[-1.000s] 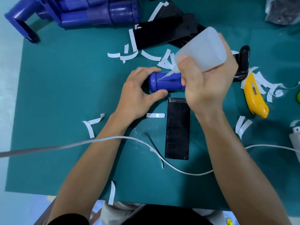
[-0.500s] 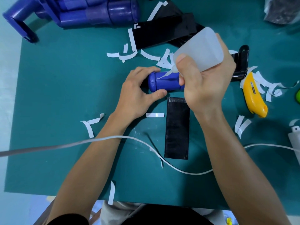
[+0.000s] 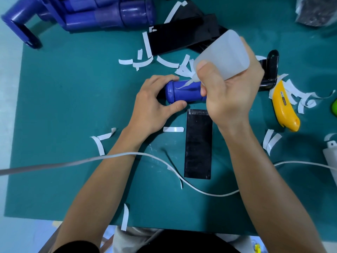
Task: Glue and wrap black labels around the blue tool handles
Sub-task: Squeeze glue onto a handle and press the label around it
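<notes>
Black label (image 3: pixel 198 143), one alone, lies flat on the green mat (image 3: pixel 63 88), and a white cable (image 3: pixel 45 165) curves past its near end. Just beyond lies one blue handle (image 3: pixel 184 93). The left grip (image 3: pixel 151 106) curls round its capped end. The right grip (image 3: pixel 229 92) clasps one glue bottle (image 3: pixel 226 53), nozzle against the handle. Bare mat opens leftward. Farther off: one yellow knife (image 3: pixel 284 106) on the right, stacked labels (image 3: pixel 178 39), and at least two blue tools (image 3: pixel 109 17) over the far-left edge.

A: Clothing? Quick.
B: Black sleeve (image 3: pixel 78 248) at the left elbow, bottom-left corner. Black garment (image 3: pixel 182 242) along the bottom edge, centre.
A: Anything else worn?
B: Pale grey cloth (image 3: pixel 131 236) on both sides of the black garment; type unclear.
A: Arms, hands?
B: Left forearm (image 3: pixel 102 179) and right forearm (image 3: pixel 264 179) bare. Left hand (image 3: pixel 151 106), right hand (image 3: pixel 228 92): bare, short nails.
</notes>
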